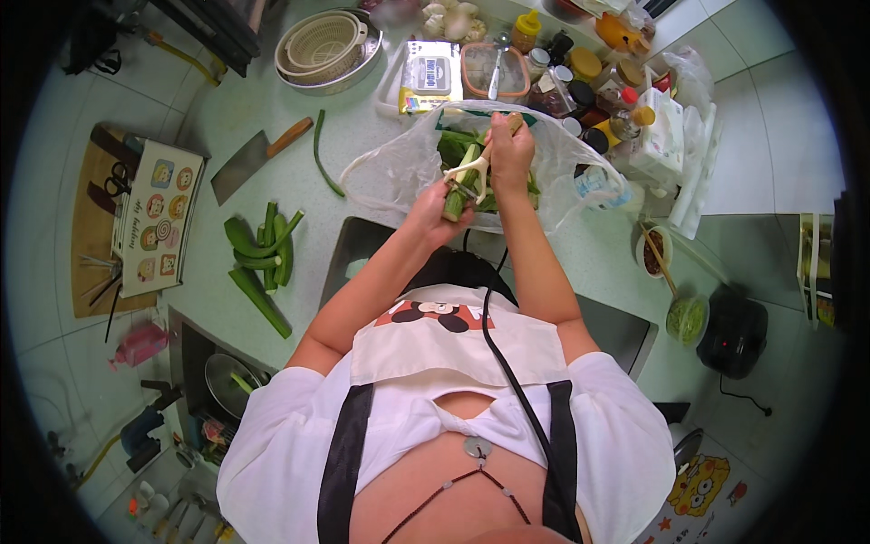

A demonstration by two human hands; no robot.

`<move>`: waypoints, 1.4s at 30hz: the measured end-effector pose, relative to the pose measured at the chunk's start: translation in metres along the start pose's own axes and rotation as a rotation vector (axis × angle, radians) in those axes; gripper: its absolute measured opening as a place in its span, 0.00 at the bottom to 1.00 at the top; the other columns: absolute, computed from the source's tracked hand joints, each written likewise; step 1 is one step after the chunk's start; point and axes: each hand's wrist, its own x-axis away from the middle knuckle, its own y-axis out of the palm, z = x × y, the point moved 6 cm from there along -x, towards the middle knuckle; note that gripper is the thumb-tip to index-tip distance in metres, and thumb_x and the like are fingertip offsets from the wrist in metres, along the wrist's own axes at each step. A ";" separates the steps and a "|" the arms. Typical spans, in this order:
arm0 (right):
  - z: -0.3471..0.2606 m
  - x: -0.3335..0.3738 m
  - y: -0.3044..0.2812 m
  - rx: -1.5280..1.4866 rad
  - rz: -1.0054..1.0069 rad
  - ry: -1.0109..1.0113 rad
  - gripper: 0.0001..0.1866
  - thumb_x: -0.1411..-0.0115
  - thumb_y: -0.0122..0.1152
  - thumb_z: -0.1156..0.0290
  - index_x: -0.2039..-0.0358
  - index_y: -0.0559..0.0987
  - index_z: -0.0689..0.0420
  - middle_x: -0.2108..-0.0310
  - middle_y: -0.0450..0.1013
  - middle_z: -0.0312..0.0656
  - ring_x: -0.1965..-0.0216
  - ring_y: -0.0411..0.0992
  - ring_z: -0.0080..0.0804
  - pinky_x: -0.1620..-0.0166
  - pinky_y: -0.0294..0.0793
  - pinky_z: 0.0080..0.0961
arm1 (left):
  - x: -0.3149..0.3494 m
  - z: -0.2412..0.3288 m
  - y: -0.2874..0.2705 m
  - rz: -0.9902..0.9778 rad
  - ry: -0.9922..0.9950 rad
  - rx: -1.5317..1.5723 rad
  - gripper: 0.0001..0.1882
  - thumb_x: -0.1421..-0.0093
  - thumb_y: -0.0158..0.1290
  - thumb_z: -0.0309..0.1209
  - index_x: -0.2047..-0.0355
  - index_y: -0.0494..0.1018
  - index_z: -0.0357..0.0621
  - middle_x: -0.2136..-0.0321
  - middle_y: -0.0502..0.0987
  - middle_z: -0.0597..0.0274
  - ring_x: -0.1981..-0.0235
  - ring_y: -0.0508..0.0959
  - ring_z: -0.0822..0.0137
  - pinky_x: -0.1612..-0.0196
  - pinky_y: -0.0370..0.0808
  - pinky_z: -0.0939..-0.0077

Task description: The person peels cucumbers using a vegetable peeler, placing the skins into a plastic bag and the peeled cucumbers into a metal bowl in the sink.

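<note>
My left hand point(435, 213) is closed around the lower end of a long green vegetable point(456, 201), whose upper part shows a pale, peeled strip. My right hand point(509, 154) grips a cream-coloured Y-shaped peeler point(478, 170), its blade lying across the vegetable. Both hands are over an opened clear plastic bag point(390, 172) with green leafy bits or peelings inside. The vegetable's exact kind is not plain. To the left, several more long green vegetables point(258, 249) lie on the counter, with one thin green piece point(322, 150) apart from them.
A cleaver point(249, 163) with a wooden handle lies at left. Behind stand nested strainers point(319, 45), an orange-rimmed container point(495, 72) with a spoon, and crowded jars and bottles point(584, 65). A sink point(625, 328) is under my arms; bowls point(686, 319) stand right, a pan point(231, 383) lower left.
</note>
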 end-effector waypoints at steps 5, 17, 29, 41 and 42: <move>0.004 -0.029 -0.024 0.189 0.139 -0.042 0.12 0.47 0.53 0.65 0.78 0.67 0.60 0.85 0.67 0.38 0.83 0.65 0.26 0.76 0.65 0.23 | 0.017 0.004 0.000 0.016 0.033 -0.125 0.12 0.40 0.41 0.39 0.65 0.65 0.44 0.76 0.67 0.63 0.77 0.68 0.71 0.79 0.67 0.78; -0.046 -0.003 -0.025 0.193 0.021 -0.323 0.09 0.45 0.54 0.69 0.76 0.66 0.57 0.82 0.64 0.33 0.83 0.63 0.18 0.76 0.63 0.14 | 0.026 0.016 0.004 -0.013 0.102 -0.252 0.12 0.40 0.41 0.42 0.64 0.65 0.49 0.74 0.67 0.67 0.75 0.67 0.72 0.75 0.64 0.78; -0.044 0.012 -0.012 -0.169 -0.065 0.005 0.10 0.44 0.53 0.66 0.76 0.66 0.56 0.83 0.64 0.32 0.81 0.60 0.15 0.77 0.59 0.12 | 0.013 0.003 0.009 -0.040 -0.023 -0.011 0.12 0.40 0.41 0.40 0.62 0.64 0.46 0.72 0.69 0.62 0.73 0.69 0.69 0.75 0.68 0.75; -0.014 -0.015 -0.035 0.169 0.132 -0.132 0.12 0.45 0.52 0.64 0.78 0.67 0.59 0.85 0.66 0.36 0.84 0.64 0.21 0.78 0.64 0.19 | 0.017 0.001 0.004 -0.047 -0.011 -0.092 0.11 0.40 0.42 0.38 0.65 0.65 0.45 0.74 0.68 0.64 0.75 0.69 0.71 0.77 0.68 0.78; -0.013 -0.020 -0.040 0.211 0.166 -0.157 0.12 0.45 0.52 0.64 0.78 0.67 0.59 0.85 0.67 0.36 0.84 0.64 0.22 0.77 0.64 0.20 | 0.022 0.002 0.006 -0.022 -0.009 -0.123 0.11 0.41 0.42 0.38 0.65 0.65 0.46 0.74 0.68 0.64 0.75 0.68 0.72 0.77 0.68 0.78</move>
